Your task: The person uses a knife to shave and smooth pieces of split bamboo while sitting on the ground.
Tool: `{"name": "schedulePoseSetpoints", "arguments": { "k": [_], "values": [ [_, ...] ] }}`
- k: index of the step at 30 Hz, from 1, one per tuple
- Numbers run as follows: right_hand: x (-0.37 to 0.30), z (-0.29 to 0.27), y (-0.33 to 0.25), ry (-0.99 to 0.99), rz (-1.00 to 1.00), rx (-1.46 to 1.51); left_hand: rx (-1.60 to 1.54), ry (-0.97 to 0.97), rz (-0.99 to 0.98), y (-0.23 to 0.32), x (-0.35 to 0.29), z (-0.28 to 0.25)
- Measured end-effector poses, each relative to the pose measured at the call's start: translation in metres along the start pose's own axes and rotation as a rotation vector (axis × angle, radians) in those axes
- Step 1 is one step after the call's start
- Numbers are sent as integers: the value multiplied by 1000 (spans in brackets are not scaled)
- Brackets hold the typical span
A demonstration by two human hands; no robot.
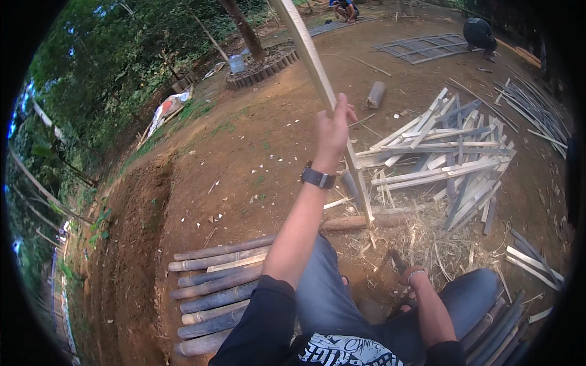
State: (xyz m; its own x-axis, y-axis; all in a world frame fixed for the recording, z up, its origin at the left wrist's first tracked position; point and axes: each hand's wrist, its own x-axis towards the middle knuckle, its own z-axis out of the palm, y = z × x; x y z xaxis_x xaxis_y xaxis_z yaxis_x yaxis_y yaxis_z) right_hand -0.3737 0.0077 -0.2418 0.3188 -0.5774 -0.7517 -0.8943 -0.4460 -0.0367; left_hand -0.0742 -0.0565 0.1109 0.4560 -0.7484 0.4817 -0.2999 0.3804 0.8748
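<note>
My left hand [332, 131], a dark watch on its wrist, is wrapped round a long split bamboo strip [308, 55]. The strip stands tilted, its top leaning away to the left. Its lower end comes down at a brown log [339, 223] lying crosswise before my knees. Low between my legs, my right hand [413, 276] is closed on a dark machete [398, 262]; its outline is small and partly lost against the soil. Pale shavings [421, 235] cover the ground around the log.
Split strips [439, 152] lie heaped ahead to the right. Bamboo poles [220, 305] lie side by side at my left, and more poles [497, 329] at my right. A short log piece [376, 94] lies farther off. Two people crouch far back near slatted panels [421, 47].
</note>
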Motion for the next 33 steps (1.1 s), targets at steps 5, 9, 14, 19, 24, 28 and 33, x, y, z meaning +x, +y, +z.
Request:
{"name": "schedulePoseSetpoints", "arguments": {
  "k": [5, 9, 14, 19, 24, 28, 33],
  "values": [
    [-18, -25, -23, -96, -5, 228, 26, -66, -74, -25, -14, -31],
    [-31, -51, -10, 31, -123, 41, -227, 23, 34, -40, -6, 1],
    [-8, -47, 18, 19, -36, -186, -51, 289, 304, 16, 7, 16],
    [0, -54, -6, 43, -65, -249, -58, 246, 156, 17, -4, -7],
    [3, -62, -15, 60, -46, -261, -120, 201, 219, 37, -7, 6],
    [2, -66, -23, 67, -36, -287, -131, 404, 204, -31, 17, 25],
    [-2, -64, -27, 74, -18, -315, -68, 457, 192, -63, 24, 46]
  ]
}}
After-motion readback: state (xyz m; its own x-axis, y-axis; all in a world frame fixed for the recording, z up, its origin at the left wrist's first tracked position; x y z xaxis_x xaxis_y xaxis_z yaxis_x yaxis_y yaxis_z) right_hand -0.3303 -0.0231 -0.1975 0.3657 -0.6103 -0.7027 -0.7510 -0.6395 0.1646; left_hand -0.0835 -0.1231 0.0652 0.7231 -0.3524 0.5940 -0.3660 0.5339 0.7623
